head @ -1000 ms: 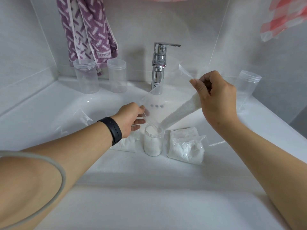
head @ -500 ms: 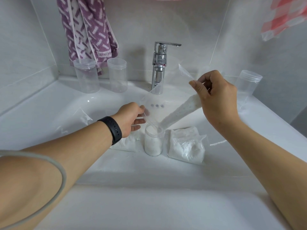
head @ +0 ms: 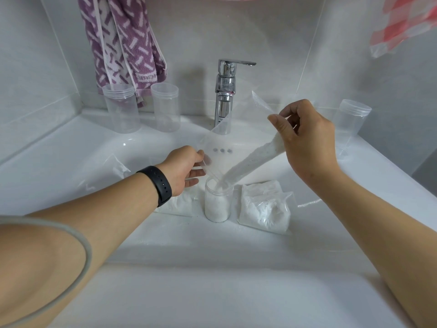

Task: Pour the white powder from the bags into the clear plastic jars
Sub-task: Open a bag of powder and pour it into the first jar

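Over jar [head: 217, 201], L grip [head: 183, 168] & R grip [head: 305, 138] pinch tilted bag [head: 238, 147].

White powder [head: 246, 168] in a clear bag [head: 227, 143] with 3 dark dots [head: 222, 150]; purple towel [head: 123, 43] with pale dashes; pink-and-white checked cloth [head: 406, 22]; black wristband [head: 158, 185]; chrome tap [head: 224, 91].

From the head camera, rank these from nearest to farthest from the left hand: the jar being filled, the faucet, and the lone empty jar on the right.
From the left hand:
1. Jar being filled, just right of the fingers.
2. Faucet, behind, at the basin's back.
3. Lone empty jar, far right, beyond the right hand.
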A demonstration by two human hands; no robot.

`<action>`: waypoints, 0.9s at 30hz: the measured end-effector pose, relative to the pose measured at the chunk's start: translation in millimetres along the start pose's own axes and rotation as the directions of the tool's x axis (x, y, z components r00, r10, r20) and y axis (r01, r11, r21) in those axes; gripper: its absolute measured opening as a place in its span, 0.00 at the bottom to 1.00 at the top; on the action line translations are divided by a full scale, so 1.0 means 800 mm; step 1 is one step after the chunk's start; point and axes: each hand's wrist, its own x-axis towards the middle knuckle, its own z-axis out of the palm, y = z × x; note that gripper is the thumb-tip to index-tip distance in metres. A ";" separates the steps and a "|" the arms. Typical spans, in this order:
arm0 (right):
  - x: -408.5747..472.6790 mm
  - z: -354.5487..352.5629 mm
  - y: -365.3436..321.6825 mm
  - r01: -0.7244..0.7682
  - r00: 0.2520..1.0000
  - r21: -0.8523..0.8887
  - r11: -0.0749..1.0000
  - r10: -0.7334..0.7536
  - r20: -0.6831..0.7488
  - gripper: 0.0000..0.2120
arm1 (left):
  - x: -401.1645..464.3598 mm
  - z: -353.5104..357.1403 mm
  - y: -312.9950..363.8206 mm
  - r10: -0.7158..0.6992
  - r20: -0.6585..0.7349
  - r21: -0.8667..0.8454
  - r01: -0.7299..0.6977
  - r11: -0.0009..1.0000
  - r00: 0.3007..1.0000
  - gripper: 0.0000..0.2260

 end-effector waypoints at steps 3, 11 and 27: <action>0.000 -0.001 -0.001 -0.002 1.000 0.005 1.000 0.002 0.000 0.09 | 0.000 -0.001 -0.001 -0.001 0.004 0.002 0.001 1.000 1.000 0.14; -0.002 -0.003 -0.006 0.026 0.999 0.011 1.000 -0.025 -0.027 0.10 | -0.001 -0.001 0.000 0.000 0.007 0.001 0.000 1.000 1.000 0.14; -0.004 -0.003 -0.009 0.036 0.999 0.021 0.999 -0.036 -0.021 0.11 | -0.001 0.000 0.000 -0.002 0.005 -0.007 0.002 1.000 1.000 0.14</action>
